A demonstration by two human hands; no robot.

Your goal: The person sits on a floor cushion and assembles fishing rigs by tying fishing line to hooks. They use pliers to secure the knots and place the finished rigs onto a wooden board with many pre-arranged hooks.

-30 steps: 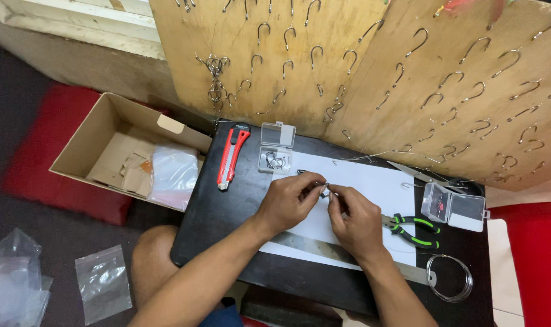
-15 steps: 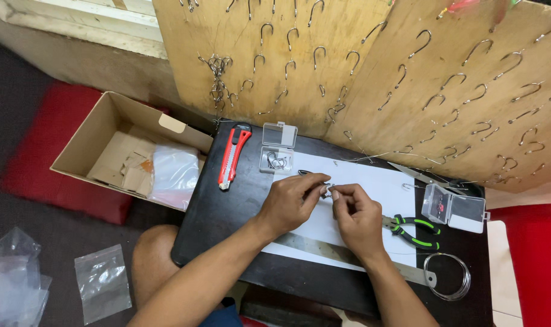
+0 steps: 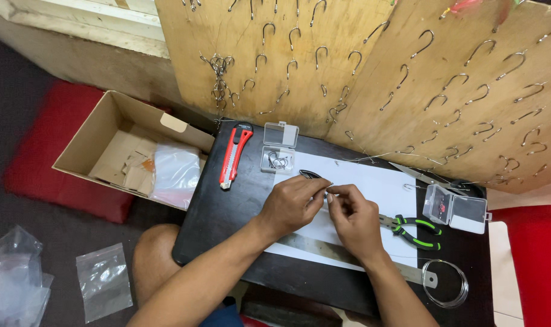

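Observation:
My left hand and my right hand meet over a white sheet on a small black table. Their fingertips pinch a tiny metal piece between them; it is too small to make out. A small dark oval object lies just beyond my left hand. Green-handled pliers rest right of my right hand.
A red utility knife and an open clear box of hooks lie at the table's back left. Another clear box, scissors, a wire coil and a steel ruler lie around. Wooden boards carry several hooks. A cardboard box sits left.
Both hands have stayed together over the white sheet, with only slight finger movement; the view has shifted a little.

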